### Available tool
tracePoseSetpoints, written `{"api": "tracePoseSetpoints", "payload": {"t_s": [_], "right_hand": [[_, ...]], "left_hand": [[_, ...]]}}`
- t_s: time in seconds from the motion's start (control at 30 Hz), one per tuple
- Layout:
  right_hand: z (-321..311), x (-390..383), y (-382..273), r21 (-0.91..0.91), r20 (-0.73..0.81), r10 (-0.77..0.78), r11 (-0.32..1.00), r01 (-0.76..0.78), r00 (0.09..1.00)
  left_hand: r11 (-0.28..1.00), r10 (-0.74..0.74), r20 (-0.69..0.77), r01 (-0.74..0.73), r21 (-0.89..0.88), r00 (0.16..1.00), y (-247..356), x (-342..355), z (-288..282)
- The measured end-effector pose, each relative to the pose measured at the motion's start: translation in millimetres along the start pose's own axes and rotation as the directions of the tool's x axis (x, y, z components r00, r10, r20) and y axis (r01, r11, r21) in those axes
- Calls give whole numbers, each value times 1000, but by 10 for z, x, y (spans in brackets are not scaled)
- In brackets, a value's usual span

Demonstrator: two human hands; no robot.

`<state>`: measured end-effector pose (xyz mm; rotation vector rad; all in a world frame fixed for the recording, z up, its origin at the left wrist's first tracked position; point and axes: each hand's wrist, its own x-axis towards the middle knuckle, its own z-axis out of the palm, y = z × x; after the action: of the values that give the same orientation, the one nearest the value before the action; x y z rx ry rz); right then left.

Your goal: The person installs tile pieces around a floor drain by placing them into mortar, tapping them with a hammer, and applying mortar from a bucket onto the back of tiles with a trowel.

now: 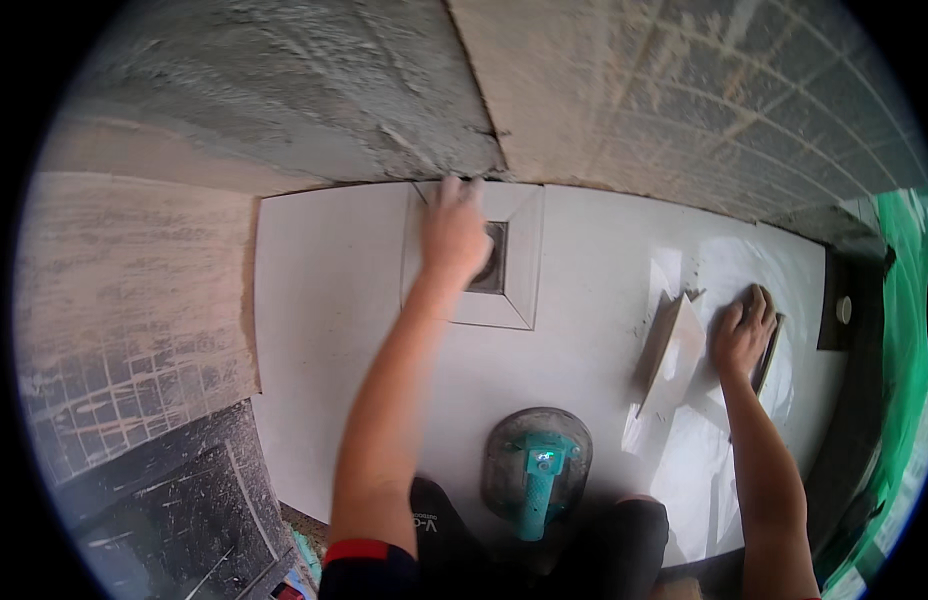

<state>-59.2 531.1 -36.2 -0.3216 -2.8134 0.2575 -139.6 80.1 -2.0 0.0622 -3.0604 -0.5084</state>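
A square drain (492, 262) sits inside a frame of mitred tile strips (517, 295) on the large white floor tiles (329, 300). My left hand (455, 220) reaches over it, fingers curled at the frame's top edge beside the wall; what they hold, if anything, is hidden. At the right, my right hand (744, 326) curls over a narrow tile piece, beside another angled tile offcut (670, 350). A teal-handled suction-pad tool (537, 480) rests between my knees.
A mortar-covered wall (284, 70) and beige wall (644, 90) border the far side, another scored surface (134, 310) the left. Dark speckled panels (174, 515) lie lower left. Green sheeting (902, 300) hangs at the right, near a white round fitting (842, 310) in a dark recess.
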Motion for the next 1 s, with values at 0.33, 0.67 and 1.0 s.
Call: {"api": "tracePoseSetpoints", "payload": {"t_s": [0.33, 0.67, 1.0], "right_hand": [[39, -20, -9, 6, -9, -18, 1000, 18, 1000], [46, -21, -31, 19, -3, -8, 1000, 8, 1000], [55, -17, -35, 30, -17, 3, 1000, -2, 1000]], "left_hand": [[951, -282, -174, 299, 83, 944, 199, 2, 334], [911, -379, -219, 405, 85, 899, 267, -41, 513], [1000, 11, -98, -8, 22, 995, 159, -223, 226]]}}
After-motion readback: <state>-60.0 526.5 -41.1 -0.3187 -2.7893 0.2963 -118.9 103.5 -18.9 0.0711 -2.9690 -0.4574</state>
